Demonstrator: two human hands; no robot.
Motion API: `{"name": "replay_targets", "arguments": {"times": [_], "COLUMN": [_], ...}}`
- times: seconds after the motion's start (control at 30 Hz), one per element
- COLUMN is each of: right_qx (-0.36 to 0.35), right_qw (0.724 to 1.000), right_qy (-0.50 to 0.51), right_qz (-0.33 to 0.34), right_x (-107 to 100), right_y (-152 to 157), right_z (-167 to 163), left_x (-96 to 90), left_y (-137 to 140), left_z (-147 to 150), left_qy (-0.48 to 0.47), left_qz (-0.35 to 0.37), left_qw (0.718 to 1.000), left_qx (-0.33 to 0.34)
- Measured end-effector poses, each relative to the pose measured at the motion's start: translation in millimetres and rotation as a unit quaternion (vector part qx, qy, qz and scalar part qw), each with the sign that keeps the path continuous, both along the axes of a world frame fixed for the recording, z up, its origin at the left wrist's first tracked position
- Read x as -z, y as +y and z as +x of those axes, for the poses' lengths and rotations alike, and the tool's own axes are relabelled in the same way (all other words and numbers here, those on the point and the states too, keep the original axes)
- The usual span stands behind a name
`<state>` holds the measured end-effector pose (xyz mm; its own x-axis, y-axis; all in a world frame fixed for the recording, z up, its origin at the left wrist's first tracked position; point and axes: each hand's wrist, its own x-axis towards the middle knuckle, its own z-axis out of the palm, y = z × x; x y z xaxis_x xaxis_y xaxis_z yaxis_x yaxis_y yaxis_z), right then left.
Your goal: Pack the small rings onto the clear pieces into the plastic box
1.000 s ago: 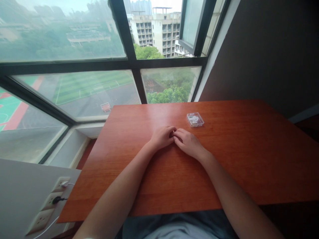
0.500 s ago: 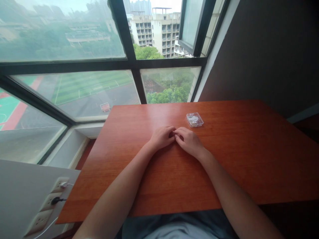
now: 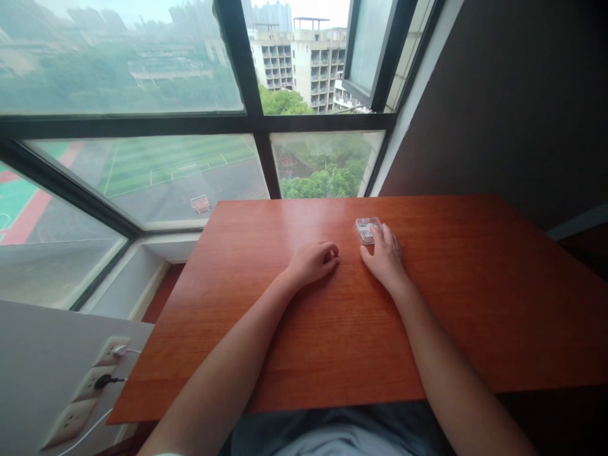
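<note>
My left hand point(image 3: 313, 261) rests on the wooden table with its fingers curled and the thumb close to the fingertips. Whatever it may pinch is too small or hidden to make out. My right hand point(image 3: 386, 254) is at the front right of a small clear plastic box point(image 3: 365, 229), thumb and fingers apart. Its index finger overlaps the box's right side in view; whether it touches the box I cannot tell. Small pale pieces show through the box's clear plastic, too blurred to name.
The reddish-brown table point(image 3: 304, 342) extends to the window frame point(image 3: 199, 126) at the back. A dark wall point(image 3: 494, 114) rises on the right. At lower left, wall sockets point(image 3: 90, 386) hold a white plug and a black plug with cables.
My right hand has parted from the left and moved right and forward to the clear box, its fingers spreading. My left hand has stayed in nearly the same place.
</note>
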<state>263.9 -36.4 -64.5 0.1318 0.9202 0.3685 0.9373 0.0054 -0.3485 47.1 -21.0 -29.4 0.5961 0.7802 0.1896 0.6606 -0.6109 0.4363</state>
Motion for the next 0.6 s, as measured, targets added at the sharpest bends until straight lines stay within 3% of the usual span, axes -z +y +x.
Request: {"name": "replay_targets", "arguments": {"times": [0.33, 0.6], "right_qx": [-0.031, -0.088], "right_qw": [0.999, 0.995], "right_qy": [0.025, 0.048], "right_qz": [0.013, 0.013], "right_x": [-9.0, -14.2], "right_y": [-1.3, -8.6], "right_z": [-5.3, -18.6], "left_x": [-0.2, 11.6], "left_y": [-1.6, 3.1], "left_z": [0.7, -0.4], "left_qy": [0.007, -0.011], "left_qz": [0.005, 0.060], "left_qw": [1.000, 0.994], "left_qx": [-0.011, -0.088]}}
